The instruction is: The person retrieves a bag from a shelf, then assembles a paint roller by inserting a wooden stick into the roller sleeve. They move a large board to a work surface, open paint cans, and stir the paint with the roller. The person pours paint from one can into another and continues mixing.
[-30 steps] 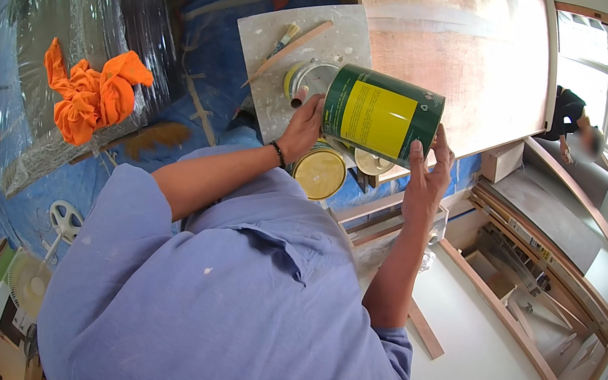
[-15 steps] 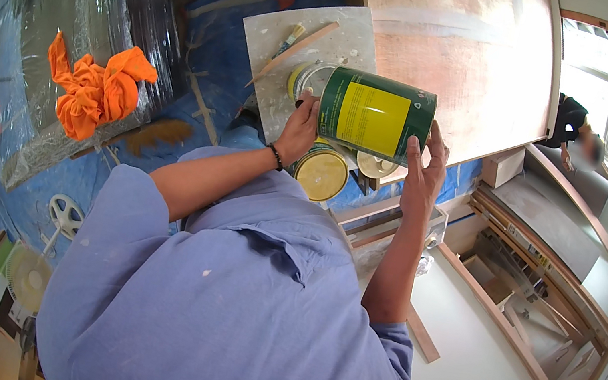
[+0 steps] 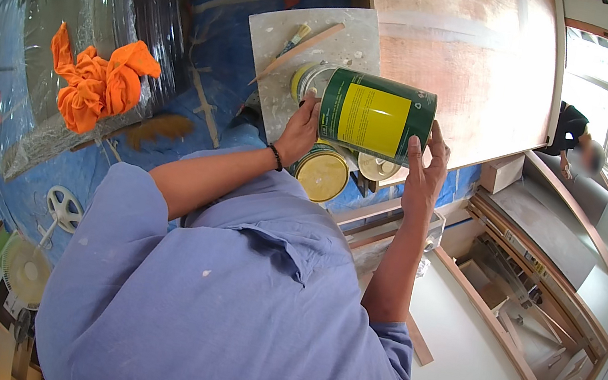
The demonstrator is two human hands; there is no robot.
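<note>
Both my hands hold a green paint can [image 3: 374,113] with a yellow label, lying on its side in front of me. My left hand [image 3: 300,131] grips its left end, the fingers mostly hidden behind the can. At the other end my right hand [image 3: 425,167] presses thumb and fingers around the rim. Past the can's left end, a yellow-and-silver can [image 3: 301,85] shows in part on a spattered grey board [image 3: 267,29]. Below the held can are a round can with a dull yellow top [image 3: 322,176] and a partly covered pale round lid [image 3: 377,169].
A paintbrush [image 3: 295,39] and a wooden stick [image 3: 304,53] lie on the board. Behind stands a large wooden panel [image 3: 456,62]. An orange cloth [image 3: 103,85] rests on plastic-wrapped furniture at left. Blue sheeting [image 3: 218,53] covers the floor. Another person [image 3: 570,131] is at the far right.
The view has shifted slightly. My hands keep the same hold on the paint can, which has barely moved.
</note>
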